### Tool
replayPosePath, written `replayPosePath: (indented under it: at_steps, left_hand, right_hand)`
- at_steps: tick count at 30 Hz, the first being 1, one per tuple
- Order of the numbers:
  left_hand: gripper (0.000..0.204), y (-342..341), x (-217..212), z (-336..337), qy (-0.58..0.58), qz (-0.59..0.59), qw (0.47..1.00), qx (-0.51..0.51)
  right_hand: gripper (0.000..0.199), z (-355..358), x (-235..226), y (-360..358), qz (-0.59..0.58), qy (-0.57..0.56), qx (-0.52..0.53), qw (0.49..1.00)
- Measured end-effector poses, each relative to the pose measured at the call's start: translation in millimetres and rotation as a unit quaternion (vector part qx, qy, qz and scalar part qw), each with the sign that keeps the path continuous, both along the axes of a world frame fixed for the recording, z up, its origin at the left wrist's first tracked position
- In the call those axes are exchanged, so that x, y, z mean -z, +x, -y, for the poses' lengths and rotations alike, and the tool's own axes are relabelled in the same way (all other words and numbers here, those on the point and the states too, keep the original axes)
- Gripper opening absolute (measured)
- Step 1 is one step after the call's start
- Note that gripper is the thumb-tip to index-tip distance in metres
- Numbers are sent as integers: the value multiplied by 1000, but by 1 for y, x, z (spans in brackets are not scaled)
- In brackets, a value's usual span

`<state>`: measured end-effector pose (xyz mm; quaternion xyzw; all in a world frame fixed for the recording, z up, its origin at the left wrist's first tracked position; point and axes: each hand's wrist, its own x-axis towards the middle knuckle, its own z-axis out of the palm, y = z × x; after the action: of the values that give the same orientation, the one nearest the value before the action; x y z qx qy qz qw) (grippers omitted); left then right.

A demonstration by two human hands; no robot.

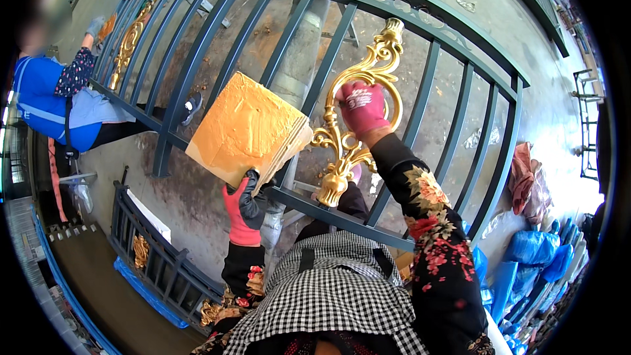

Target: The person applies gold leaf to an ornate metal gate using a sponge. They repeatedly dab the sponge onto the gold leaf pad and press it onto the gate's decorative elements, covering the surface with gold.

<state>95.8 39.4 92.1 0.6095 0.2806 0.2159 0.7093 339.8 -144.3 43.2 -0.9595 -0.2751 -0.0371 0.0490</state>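
A square, layered board [246, 133], its top smeared with thick orange-gold paste, rests on my left hand [246, 207]. That hand wears a pink glove with a dark palm and grips the board's near edge. My right hand [362, 106], in a dark pink glove, is closed against the ring of a gold scrollwork ornament [342, 169]. Whatever its fingers hold, if anything, is hidden. The ornament stands between the bars of a dark grey-green metal railing [315, 213], with one gold end at the far rail and the other at the near rail.
At the left, a co-worker in a blue vest [49, 102] reaches a gloved hand toward another gold ornament [131, 43]. A dark railing section [164, 266] lies lower left. Blue wrapped bundles [532, 250] and reddish cloth [526, 181] are at the right.
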Motion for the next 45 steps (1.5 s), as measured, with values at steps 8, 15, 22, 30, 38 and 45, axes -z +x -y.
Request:
replayPosePath:
  at_steps: [8,15,22,30,38,45]
  left_hand:
    - [28,28,15,13,-186,33,981,32]
    - [22,81,12,46,-214,28,975,49]
    - [24,135,15,58,-133,-17,986,100]
    - [21,181,19,80,-96,-16,983,154]
    - [18,196,44,79,-156,1,978,141]
    - [16,201,49,73,22,7,994,109]
  right_hand:
    - [18,59,4,53,27,8,94,995]
    - [14,89,-1,85,-53,34,156,986]
    - [23,82,-61,89,-109,372,68,919]
    - [25,38,-71,78,88,264,-168,946]
    - [24,47,-62,83,37,271,-151,950]
    - [23,94,-58,150,-104,330,85,934]
